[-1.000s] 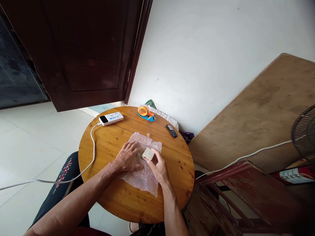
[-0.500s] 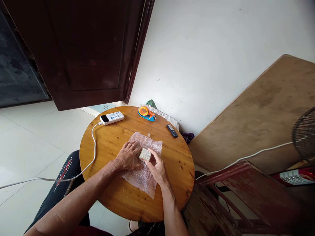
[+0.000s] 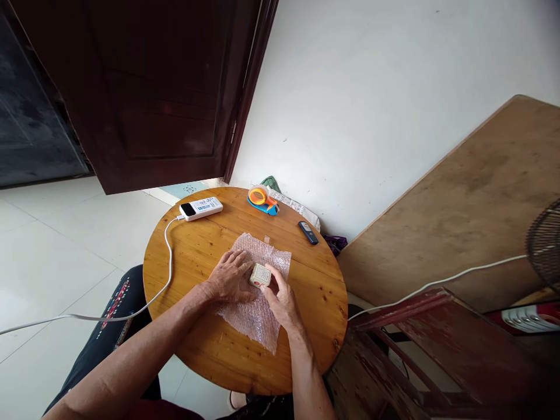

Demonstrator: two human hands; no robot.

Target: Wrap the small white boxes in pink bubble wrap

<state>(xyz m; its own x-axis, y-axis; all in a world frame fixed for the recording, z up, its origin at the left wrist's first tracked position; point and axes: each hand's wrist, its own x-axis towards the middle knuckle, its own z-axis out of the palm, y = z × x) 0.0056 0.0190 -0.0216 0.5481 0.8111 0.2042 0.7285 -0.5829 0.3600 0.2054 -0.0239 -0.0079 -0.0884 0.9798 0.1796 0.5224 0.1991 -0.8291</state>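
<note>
A small cream-coloured box (image 3: 261, 275) with printed text and a red mark sits on a sheet of bubble wrap (image 3: 258, 322), near the middle of the round wooden table. My right hand (image 3: 280, 297) grips the box from its right side, thumb at the near edge and fingers at the far edge. Just left of the box, my left hand (image 3: 230, 279) lies flat on the bubble wrap with its fingers spread. The bubble wrap is spread out, partly covered by both hands.
On the table (image 3: 188, 350) are a white power bank (image 3: 201, 207) with a white cable (image 3: 170, 265), an orange-and-blue tape dispenser (image 3: 263, 200) and a dark remote-like device (image 3: 308, 232). A red wooden chair (image 3: 437, 332) and a fan (image 3: 546, 245) stand to the right.
The view has shifted slightly. My hands, the box and the bubble wrap keep nearly the same places on the table.
</note>
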